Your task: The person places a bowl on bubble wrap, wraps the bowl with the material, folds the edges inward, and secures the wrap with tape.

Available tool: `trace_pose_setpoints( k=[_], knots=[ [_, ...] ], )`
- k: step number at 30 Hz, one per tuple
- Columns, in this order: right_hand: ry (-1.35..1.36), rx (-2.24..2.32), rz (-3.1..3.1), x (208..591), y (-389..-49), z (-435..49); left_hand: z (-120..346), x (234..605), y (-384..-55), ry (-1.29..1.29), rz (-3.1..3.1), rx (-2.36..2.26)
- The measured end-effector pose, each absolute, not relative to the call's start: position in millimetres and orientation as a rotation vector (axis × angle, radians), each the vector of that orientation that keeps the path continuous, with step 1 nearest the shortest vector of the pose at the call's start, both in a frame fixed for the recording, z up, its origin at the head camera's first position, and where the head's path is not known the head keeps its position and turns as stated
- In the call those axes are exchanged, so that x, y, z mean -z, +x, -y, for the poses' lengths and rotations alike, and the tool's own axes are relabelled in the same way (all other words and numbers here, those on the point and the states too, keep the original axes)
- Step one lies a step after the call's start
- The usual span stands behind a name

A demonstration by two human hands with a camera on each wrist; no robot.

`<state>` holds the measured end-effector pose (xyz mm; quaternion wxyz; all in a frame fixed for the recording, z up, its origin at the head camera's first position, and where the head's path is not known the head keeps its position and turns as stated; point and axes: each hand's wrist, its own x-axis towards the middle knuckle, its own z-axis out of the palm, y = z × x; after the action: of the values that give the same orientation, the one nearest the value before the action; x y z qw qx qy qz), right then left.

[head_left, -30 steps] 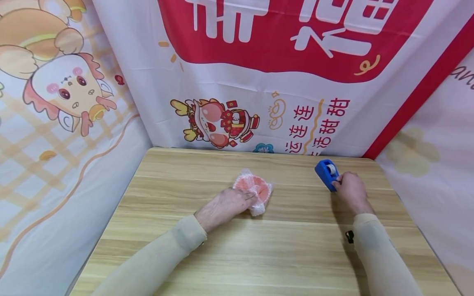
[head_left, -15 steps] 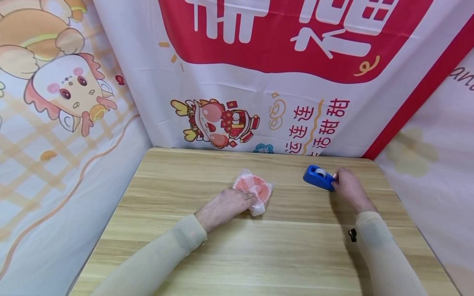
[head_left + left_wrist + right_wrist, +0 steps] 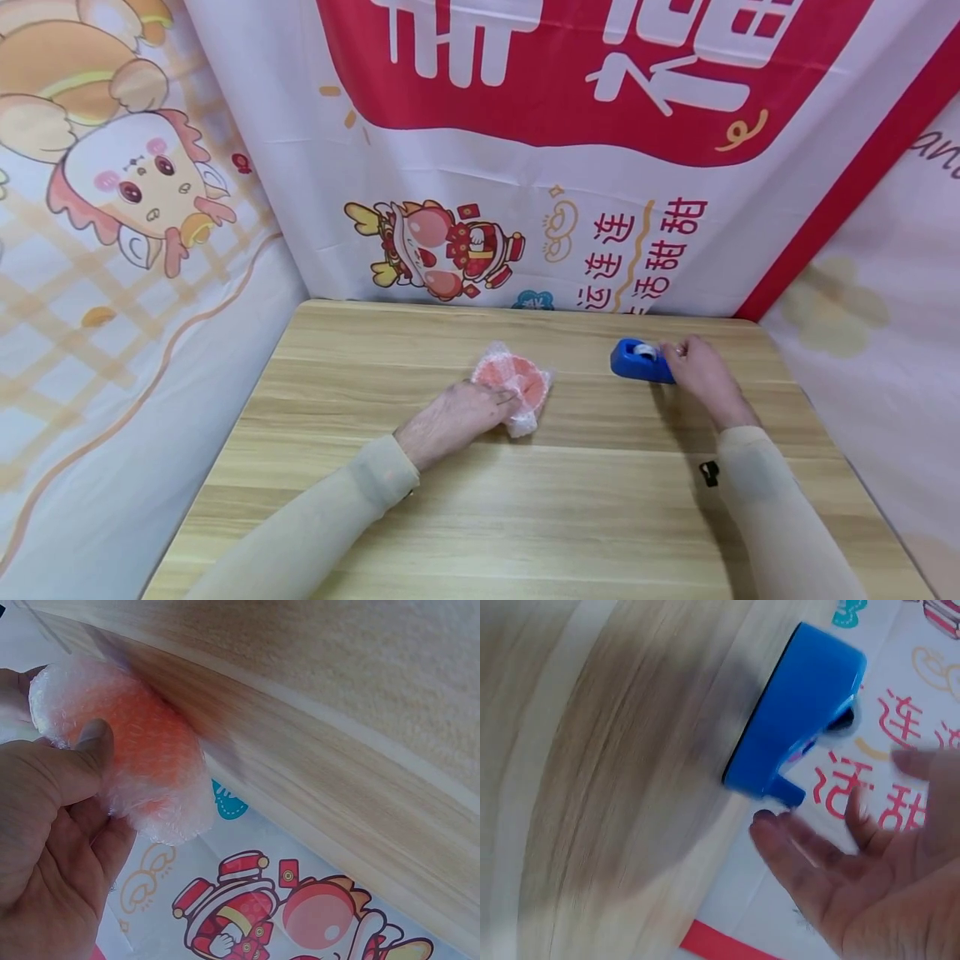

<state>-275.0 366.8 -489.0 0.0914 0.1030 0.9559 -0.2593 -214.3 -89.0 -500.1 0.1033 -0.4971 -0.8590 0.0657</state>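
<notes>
A pinkish-red item in bubble wrap point(image 3: 525, 379) sits near the middle of the wooden table. My left hand point(image 3: 459, 417) grips its near left side; in the left wrist view the thumb lies across the wrapped item point(image 3: 146, 742) with fingers beneath it. Its exact kind is hidden by the wrap. To the right, a blue tape dispenser point(image 3: 625, 360) stands on the table with a roll of clear tape inside. My right hand point(image 3: 703, 373) is at the dispenser's right end. In the right wrist view its loosely bent fingertips are beside the cutter end of the dispenser point(image 3: 799, 705).
The wooden table point(image 3: 480, 508) runs up to a white and red printed cloth point(image 3: 465, 175) at the back. Printed cloths also hang on the left and right sides. A small black clip-like object point(image 3: 708, 473) shows by the right sleeve.
The blue tape dispenser has swung round from pointing away to lying sideways, its bulky end to the left. My right fingers have shifted up over its right end. The left hand stays put.
</notes>
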Motion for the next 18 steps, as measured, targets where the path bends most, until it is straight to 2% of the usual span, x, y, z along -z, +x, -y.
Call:
trace_pose_setpoints(
  k=[4, 10, 18],
  knots=[
    [0.356, 0.749, -2.909, 484.5, -273.0, -361.7, 89.1, 498.6, -213.9, -1.465, 2.559, -0.179],
    [0.287, 0.731, -3.008, 487.7, -273.0, -367.7, 88.8, 498.4, -213.0, -1.461, 2.591, -0.160],
    [0.205, 1.073, -2.888, 500.3, -276.0, -396.6, 90.2, 501.5, -213.8, -1.451, 2.520, -0.168]
  ],
)
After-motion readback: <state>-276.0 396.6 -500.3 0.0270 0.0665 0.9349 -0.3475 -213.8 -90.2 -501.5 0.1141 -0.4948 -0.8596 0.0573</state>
